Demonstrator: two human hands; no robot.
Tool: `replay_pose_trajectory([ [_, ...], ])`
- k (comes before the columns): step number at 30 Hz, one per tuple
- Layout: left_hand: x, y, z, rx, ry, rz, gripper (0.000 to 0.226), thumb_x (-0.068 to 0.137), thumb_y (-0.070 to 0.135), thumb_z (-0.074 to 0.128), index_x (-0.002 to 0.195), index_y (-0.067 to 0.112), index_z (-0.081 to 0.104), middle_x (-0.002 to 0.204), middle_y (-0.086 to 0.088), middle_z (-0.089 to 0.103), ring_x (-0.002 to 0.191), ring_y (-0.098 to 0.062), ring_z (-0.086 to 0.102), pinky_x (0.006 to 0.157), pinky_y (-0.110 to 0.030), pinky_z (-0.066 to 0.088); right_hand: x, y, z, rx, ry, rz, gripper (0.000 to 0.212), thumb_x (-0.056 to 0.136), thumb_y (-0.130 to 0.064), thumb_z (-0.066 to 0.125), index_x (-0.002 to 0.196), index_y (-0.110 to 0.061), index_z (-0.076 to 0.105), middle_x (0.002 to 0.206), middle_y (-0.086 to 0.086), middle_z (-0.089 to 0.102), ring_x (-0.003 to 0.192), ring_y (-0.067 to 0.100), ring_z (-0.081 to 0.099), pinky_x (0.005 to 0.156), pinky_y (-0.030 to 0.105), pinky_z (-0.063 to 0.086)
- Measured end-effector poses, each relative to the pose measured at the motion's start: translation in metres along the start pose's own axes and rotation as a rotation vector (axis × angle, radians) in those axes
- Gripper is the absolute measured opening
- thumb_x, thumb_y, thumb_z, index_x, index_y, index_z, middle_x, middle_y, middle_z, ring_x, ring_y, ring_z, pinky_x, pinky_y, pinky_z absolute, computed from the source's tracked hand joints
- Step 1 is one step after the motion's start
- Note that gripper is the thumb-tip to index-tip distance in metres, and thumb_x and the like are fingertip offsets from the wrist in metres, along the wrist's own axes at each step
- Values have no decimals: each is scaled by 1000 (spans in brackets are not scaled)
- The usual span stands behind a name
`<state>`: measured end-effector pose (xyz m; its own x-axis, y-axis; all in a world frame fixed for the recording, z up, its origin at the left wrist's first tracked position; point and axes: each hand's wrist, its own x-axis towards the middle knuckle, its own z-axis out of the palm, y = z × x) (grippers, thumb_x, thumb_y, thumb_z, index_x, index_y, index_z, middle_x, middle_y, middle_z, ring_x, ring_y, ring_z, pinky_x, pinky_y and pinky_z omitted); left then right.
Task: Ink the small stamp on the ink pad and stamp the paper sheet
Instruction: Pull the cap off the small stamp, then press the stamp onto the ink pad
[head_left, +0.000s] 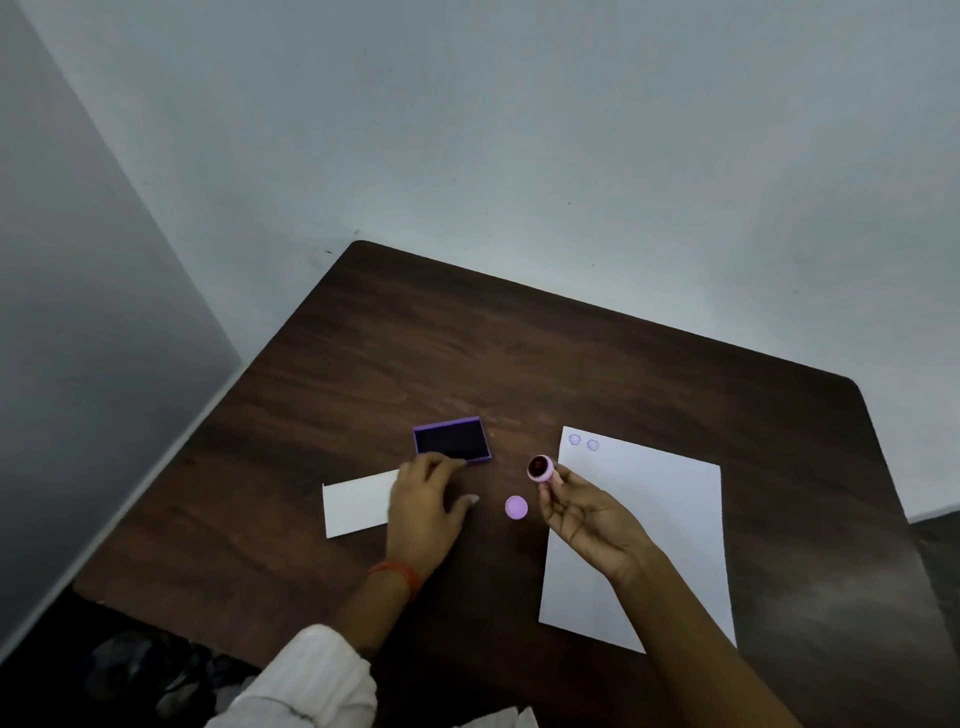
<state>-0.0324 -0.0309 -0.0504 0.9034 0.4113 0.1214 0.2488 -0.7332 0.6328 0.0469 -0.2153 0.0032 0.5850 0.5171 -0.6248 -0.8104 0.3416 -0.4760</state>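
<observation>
- Dark wood-grain worktop (571, 364); white card (356, 501) at left, partly hidden by the left hand (423, 506).
- Left grip released, fingertips at open purple rectangular ink pad (453, 440).
- Right hand (587, 514) grip pinches small round stamp (540, 468) beside paper sheet (654, 530).
- Round lilac cap (516, 507) lies between the hands.

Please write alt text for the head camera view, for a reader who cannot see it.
The right hand holds a small round pink stamp above a dark wooden table, between an open purple ink pad steadied by the left hand and a white paper sheet bearing two faint prints.
</observation>
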Motion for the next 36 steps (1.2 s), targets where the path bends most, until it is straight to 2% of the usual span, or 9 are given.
replay_pose_trajectory([
  [4,7,-25,-14,111,83,-111,60,72,38,72,126,24,50,135,-3,49,125,-22,42,102,-38,37,13,-4,8,-60,11,28,23,83,4,54,79,-4,76,81,12,77,70,16,72,61,24,60],
  [10,29,-48,-20,112,-85,-130,85,72,43,71,141,21,27,153,-1,27,144,-20,15,117,-40,14,47,-3,41,-531,27,-73,24,84,4,57,102,-9,67,104,9,70,94,17,66,73,22,57],
  [14,38,-49,-19,-4,-173,-144,85,73,36,73,142,17,27,153,-4,28,144,-23,13,118,-38,8,71,12,74,-1172,126,-393,12,77,-11,70,89,-14,71,90,3,70,81,15,65,71,20,50],
  [16,41,-49,-19,-25,-171,-138,84,72,33,74,141,15,29,152,-6,29,144,-25,13,119,-39,8,79,20,88,-1449,57,-588,10,81,-16,63,80,-10,70,81,4,68,74,18,61,65,22,43],
  [19,43,-51,-19,-2,-177,-119,80,74,32,72,141,15,31,152,-7,29,144,-26,14,118,-40,11,92,28,97,-1881,-89,-665,22,84,-8,45,85,1,66,93,20,64,81,29,55,64,23,30],
  [21,44,-53,-19,14,-177,-103,76,76,31,71,140,16,32,151,-7,30,143,-26,14,118,-40,12,97,31,96,-2086,-188,-675,21,87,-6,46,101,0,62,107,20,59,97,30,53,76,27,35],
  [26,45,-54,-19,-61,-145,-117,73,73,28,74,137,15,39,148,-6,35,143,-25,16,118,-41,13,99,31,94,-2306,-295,-692,30,91,-10,44,120,-3,50,124,18,52,115,30,45,93,39,41],
  [32,45,-56,-16,-69,-133,-121,73,73,27,74,136,17,40,149,-4,35,143,-24,15,118,-38,6,98,41,97,-2199,-137,-666,34,85,-7,54,119,-3,52,123,17,53,113,29,50,95,36,43],
  [36,47,-57,-16,-88,-145,-122,73,72,30,74,136,18,40,149,-2,36,144,-24,14,117,-38,3,99,29,93,-2306,-336,-677,35,92,-9,42,127,-4,46,129,18,50,119,30,45,99,37,38],
])
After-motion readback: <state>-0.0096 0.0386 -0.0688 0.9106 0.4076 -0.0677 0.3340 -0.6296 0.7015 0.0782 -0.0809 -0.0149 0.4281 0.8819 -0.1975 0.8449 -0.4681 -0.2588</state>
